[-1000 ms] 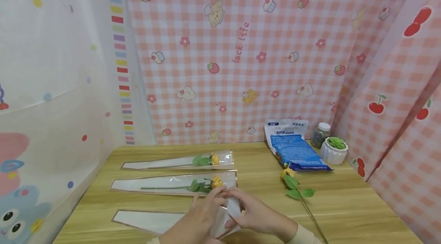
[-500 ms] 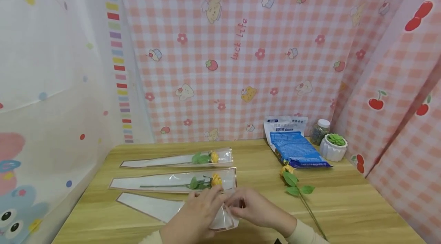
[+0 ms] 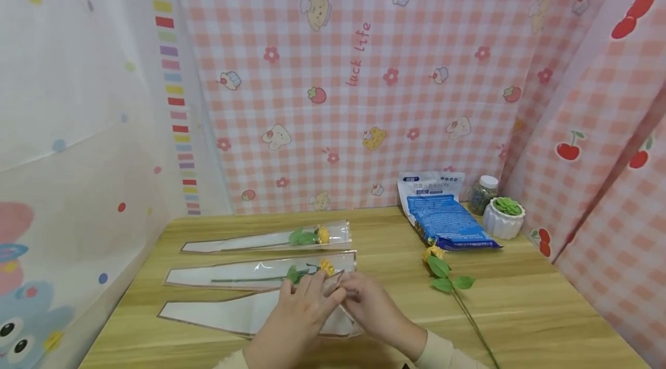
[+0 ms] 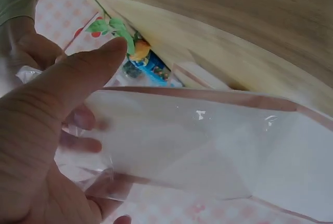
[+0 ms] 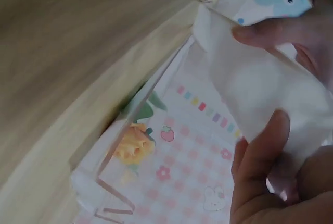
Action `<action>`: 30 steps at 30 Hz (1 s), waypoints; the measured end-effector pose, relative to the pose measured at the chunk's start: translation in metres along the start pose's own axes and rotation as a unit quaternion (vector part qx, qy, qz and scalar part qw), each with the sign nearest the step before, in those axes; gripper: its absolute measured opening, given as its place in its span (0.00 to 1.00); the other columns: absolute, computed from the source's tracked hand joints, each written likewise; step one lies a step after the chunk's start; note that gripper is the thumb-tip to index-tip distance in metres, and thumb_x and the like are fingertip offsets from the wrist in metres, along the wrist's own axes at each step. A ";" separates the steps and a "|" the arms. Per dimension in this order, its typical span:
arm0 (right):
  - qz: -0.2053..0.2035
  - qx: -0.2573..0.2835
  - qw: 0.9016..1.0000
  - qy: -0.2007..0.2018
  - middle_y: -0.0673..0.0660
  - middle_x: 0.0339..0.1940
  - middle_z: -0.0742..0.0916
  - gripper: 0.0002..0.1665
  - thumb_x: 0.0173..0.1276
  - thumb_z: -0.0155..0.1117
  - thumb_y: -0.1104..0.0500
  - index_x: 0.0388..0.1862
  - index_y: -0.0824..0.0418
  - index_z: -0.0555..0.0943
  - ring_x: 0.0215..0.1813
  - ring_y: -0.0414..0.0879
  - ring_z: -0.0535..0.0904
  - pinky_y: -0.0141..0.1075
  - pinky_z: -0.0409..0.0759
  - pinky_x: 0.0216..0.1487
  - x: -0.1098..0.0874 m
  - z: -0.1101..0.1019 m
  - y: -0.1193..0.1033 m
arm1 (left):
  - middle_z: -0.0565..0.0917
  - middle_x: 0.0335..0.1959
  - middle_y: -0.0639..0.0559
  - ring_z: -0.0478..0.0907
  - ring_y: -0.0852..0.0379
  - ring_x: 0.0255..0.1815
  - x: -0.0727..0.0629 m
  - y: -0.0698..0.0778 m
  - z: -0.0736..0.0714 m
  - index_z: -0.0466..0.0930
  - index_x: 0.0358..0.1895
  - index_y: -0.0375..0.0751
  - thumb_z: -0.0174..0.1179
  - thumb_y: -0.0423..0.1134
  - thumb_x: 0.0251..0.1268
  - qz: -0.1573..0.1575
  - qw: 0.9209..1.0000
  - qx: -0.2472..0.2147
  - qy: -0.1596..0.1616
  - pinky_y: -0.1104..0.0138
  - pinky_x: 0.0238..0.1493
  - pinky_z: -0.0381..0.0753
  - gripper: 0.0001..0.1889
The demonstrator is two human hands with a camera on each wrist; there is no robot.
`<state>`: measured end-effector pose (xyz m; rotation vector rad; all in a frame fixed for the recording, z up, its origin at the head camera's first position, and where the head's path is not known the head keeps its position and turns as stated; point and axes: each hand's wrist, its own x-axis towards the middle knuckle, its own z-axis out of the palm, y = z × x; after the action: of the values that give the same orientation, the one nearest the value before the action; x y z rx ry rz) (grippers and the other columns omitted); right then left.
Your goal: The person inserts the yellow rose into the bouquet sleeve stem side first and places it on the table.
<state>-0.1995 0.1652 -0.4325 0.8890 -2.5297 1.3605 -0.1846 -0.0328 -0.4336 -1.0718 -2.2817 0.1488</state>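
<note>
Both hands hold a tapered flower sleeve (image 3: 239, 312), white with clear film and a brown border, at its wide end near the table's front. My left hand (image 3: 299, 308) grips it from the left; in the left wrist view the thumb (image 4: 93, 73) lies along its edge and fingers show through the film. My right hand (image 3: 377, 308) pinches the wide end's edge, and its thumb (image 5: 273, 135) presses the film in the right wrist view. Behind lie two similar sleeves, each with a yellow rose: the middle rose (image 3: 326, 267) and the far rose (image 3: 323, 235).
A loose yellow rose (image 3: 433, 253) with a long stem lies to the right. Farther back are a blue and white bag (image 3: 447, 218), a lidded jar (image 3: 483, 195) and a succulent in a white pot (image 3: 503, 221). Patterned cloths (image 3: 291, 97) surround the wooden table.
The held sleeve has shifted and turned, its narrow end swinging up, then back down and left. My right hand has moved slightly left along the wide end. The head view has tilted a little.
</note>
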 end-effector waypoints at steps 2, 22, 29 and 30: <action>0.020 0.027 0.999 -0.037 0.50 0.29 0.87 0.09 0.68 0.65 0.72 0.38 0.61 0.89 0.32 0.37 0.81 0.27 0.79 0.35 0.000 -0.006 0.000 | 0.78 0.55 0.44 0.76 0.49 0.53 0.000 -0.001 0.000 0.71 0.58 0.56 0.80 0.49 0.42 0.000 1.000 -0.004 -0.002 0.58 0.37 0.67 0.37; 0.161 -0.009 0.987 0.006 0.58 0.42 0.86 0.14 0.72 0.64 0.65 0.54 0.69 0.81 0.39 0.50 0.83 0.40 0.83 0.36 -0.028 -0.113 0.037 | 0.75 0.59 0.51 0.73 0.53 0.52 -0.002 -0.021 -0.001 0.65 0.70 0.51 0.83 0.51 0.39 -0.039 0.984 -0.131 -0.114 0.59 0.35 0.70 0.50; 0.263 -0.059 0.963 0.020 0.72 0.56 0.79 0.27 0.74 0.64 0.61 0.65 0.74 0.71 0.49 0.57 0.78 0.46 0.80 0.40 -0.047 -0.160 0.077 | 0.74 0.58 0.51 0.72 0.54 0.50 -0.004 -0.025 -0.002 0.64 0.70 0.50 0.83 0.50 0.40 -0.040 0.981 -0.145 -0.124 0.62 0.30 0.76 0.50; 0.277 -0.055 0.959 0.015 0.73 0.57 0.78 0.28 0.75 0.62 0.61 0.67 0.75 0.69 0.51 0.59 0.77 0.48 0.80 0.42 -0.050 -0.165 0.082 | 0.74 0.58 0.51 0.72 0.54 0.50 -0.004 -0.025 -0.002 0.64 0.70 0.50 0.83 0.50 0.40 -0.039 0.981 -0.144 -0.123 0.62 0.30 0.75 0.50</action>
<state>-0.2299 0.3525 -0.4143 0.1283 -2.9190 1.3149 -0.1978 -0.0530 -0.4256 -1.1579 -2.6229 -0.0900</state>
